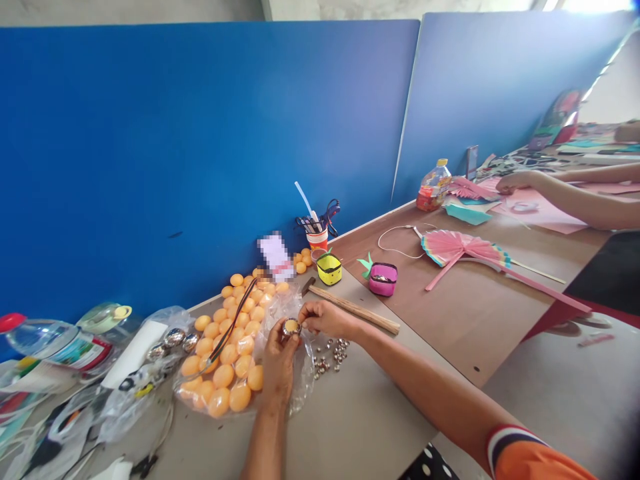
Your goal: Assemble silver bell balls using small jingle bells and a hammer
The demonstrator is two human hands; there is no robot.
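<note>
My left hand (pixel 278 363) and my right hand (pixel 325 319) meet over the grey desk, both pinched on one small round metal piece with an orange centre (pixel 291 327). Under my left hand lies a clear plastic bag (pixel 300 393) beside a heap of orange ping-pong balls (pixel 230 347). Several small silver metal pieces (pixel 331 355) lie scattered just right of my hands. A wooden-handled hammer (pixel 353 308) rests behind my right hand.
A blue partition (pixel 200 133) backs the desk. Bottles and bags (pixel 65 360) crowd the left. A cup of pens and scissors (pixel 317 230), a yellow box (pixel 329 269) and a pink box (pixel 383 279) stand behind. Another person's arm (pixel 565 193) rests among pink paper fans (pixel 463 250) at right.
</note>
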